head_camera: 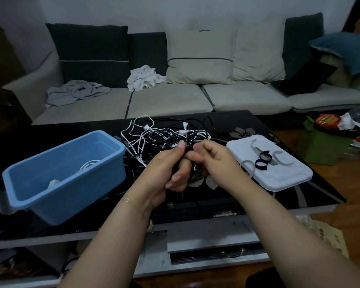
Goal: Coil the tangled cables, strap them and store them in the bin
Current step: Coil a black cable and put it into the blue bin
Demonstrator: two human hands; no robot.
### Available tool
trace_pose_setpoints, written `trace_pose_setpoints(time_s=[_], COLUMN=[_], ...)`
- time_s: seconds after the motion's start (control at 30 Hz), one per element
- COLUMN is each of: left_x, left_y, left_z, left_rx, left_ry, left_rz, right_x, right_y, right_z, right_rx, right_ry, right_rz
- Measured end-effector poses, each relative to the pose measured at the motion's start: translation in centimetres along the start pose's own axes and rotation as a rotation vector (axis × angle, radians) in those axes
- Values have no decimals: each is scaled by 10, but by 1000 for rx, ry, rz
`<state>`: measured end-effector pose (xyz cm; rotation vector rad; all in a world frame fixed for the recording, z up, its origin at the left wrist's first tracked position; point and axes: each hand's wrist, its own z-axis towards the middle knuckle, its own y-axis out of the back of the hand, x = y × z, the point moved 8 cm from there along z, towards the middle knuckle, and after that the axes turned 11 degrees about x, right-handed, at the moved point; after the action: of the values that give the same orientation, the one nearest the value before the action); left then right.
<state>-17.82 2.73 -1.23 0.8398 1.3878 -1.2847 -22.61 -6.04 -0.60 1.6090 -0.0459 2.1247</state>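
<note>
Head view shows no writing that can be read; a red label on a package (328, 122) at the far right is too blurred to make out. Both hands meet over the middle of the black glass table (247, 196). The left hand (166, 169) has its fingers curled round a black cable bundle (192, 163), thumb up on top. The right hand (212, 156) pinches the same bundle from the right with bent fingers. Which way the bundle's long axis runs cannot be told, as the hands hide most of it. Just beyond lies a tangle of black and white cables (164, 134). On the left stands a blue bin (71, 179), a white coiled cable (87, 164) inside. On the right lies a white lid (279, 173) bearing black straps (262, 160). A sofa (175, 96) stands at the far side.
</note>
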Motion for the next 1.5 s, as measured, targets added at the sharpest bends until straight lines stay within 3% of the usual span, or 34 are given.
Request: trace_pose_setpoints(time_s=[0.07, 0.27, 0.47, 0.7, 0.93, 1.1, 1.27, 1.37, 1.5], left_x=[1, -9, -24, -24, -34, -28, -21, -17, -8], left_y=[-3, 1, 29, 45, 42, 38, 31, 33, 29], left_z=[1, 2, -5, -9, -16, -9, -4, -2, -4], left_rx=[9, 52, -14, -364, -488, -477, -413, -387, -249], left_ry=[-11, -123, -274, -258, -277, -205, 18, 139, 215], left_rz=[-42, -533, -641, -225, 170, 561, 1232, 1306, 1142], right_x=[-7, -10, -23, -9, 3, 18, 22, 19, 22], right_y=[4, 3, -22, -51, -62, -57, -52, -47, -34], right_z=[3, 5, 2, -5, -10, -10, -11, -12, -10], right_rx=[-38, -11, 304, 341, 360, 281, 266, 266, 192], right_ry=[-33, 0, -143, -82, 26, 111, 106, 91, 119], right_rz=[-38, -120, -590, -1021, -1016, -1036, -972, -919, -973])
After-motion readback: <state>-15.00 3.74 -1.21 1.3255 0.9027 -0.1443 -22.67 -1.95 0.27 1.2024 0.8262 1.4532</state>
